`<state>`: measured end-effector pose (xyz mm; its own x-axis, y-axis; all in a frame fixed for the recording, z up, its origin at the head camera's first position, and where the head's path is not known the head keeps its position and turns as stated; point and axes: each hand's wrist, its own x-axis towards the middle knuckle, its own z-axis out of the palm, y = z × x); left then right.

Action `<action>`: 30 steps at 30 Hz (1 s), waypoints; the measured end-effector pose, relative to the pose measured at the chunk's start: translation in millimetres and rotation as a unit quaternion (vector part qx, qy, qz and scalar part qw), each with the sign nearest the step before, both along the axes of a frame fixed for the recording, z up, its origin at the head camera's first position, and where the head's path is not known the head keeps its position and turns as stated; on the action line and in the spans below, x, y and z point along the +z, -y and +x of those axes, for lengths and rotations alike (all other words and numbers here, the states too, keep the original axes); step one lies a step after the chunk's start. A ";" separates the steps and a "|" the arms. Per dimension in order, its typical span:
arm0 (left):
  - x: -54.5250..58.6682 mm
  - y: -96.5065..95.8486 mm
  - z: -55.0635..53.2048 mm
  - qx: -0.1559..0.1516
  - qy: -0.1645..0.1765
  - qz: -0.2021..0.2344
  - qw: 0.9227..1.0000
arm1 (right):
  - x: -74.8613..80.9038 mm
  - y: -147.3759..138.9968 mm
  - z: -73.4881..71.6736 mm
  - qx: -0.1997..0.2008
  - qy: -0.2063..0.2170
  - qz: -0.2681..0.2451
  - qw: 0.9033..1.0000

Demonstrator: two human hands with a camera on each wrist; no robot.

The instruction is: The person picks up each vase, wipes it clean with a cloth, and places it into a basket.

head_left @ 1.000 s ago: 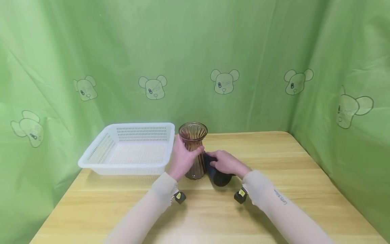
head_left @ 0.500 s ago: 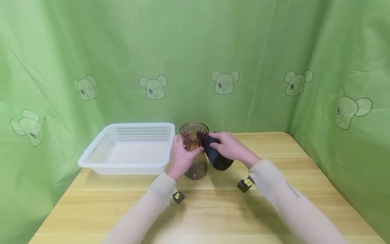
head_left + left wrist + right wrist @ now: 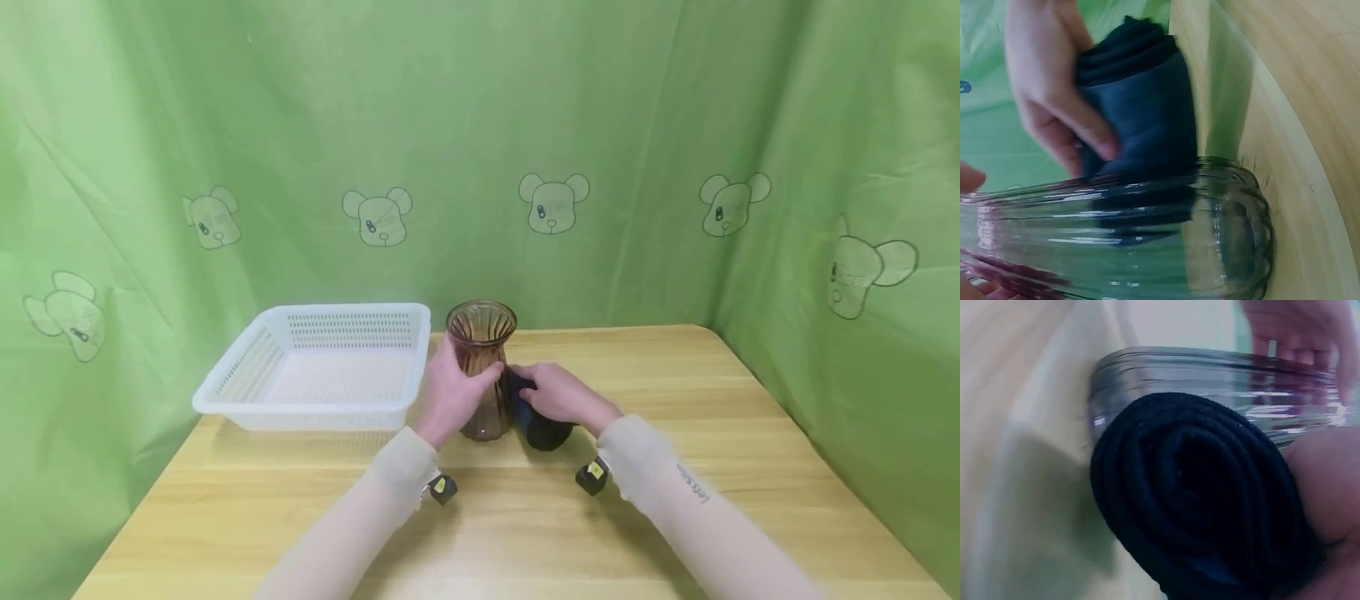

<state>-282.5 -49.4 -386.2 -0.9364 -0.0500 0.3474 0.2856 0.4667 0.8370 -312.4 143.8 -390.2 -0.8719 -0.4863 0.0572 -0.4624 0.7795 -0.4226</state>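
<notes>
An amber-tinted, ribbed glass vase (image 3: 487, 408) stands upright on the wooden table, its flared mouth facing up. My left hand (image 3: 452, 392) grips the vase around its narrow neck from the left. On the other side, my right hand (image 3: 558, 393) holds a rolled dark navy cloth (image 3: 546, 432) from above, pressed close along the vase's right side. The layered spiral end of the cloth (image 3: 1191, 487) faces the right wrist camera, with the ribbed glass right behind it. In the left wrist view, the cloth (image 3: 1141, 119) shows partly through the clear vase wall (image 3: 1147, 250).
A white perforated plastic basket (image 3: 315, 408) stands to the left, close beside my left hand. The table (image 3: 675, 500) has a rounded far right corner. A green curtain (image 3: 480, 125) with bear-head drawings surrounds the table at the back and sides.
The right hand first went up along the vase with the rolled cloth, then came back down to the lower part. The vase has shifted very slightly to the right; the left hand keeps its hold.
</notes>
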 end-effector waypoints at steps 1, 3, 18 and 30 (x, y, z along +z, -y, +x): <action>-1.1 -0.5 -0.4 0.002 0.001 0.006 1.000 | -4.4 -0.3 0.6 -0.004 0.012 0.002 1.000; -2.4 -1.5 -0.7 0.006 -0.001 0.017 1.000 | -10.7 -1.0 1.9 -0.009 0.031 0.004 0.999; -3.3 -1.8 -3.0 0.016 -0.025 0.004 1.000 | 34.7 0.9 16.1 -0.029 -0.008 -0.049 0.998; -0.9 -0.3 -0.5 0.002 -0.013 0.004 1.000 | 51.6 4.8 15.0 -0.031 -0.044 -0.060 0.997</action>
<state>-283.0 -49.1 -387.0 -0.9271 -0.0557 0.3707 0.3054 0.4611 0.8331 -297.4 139.0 -338.6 -0.8887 -0.4175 0.1897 -0.4553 0.7540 -0.4735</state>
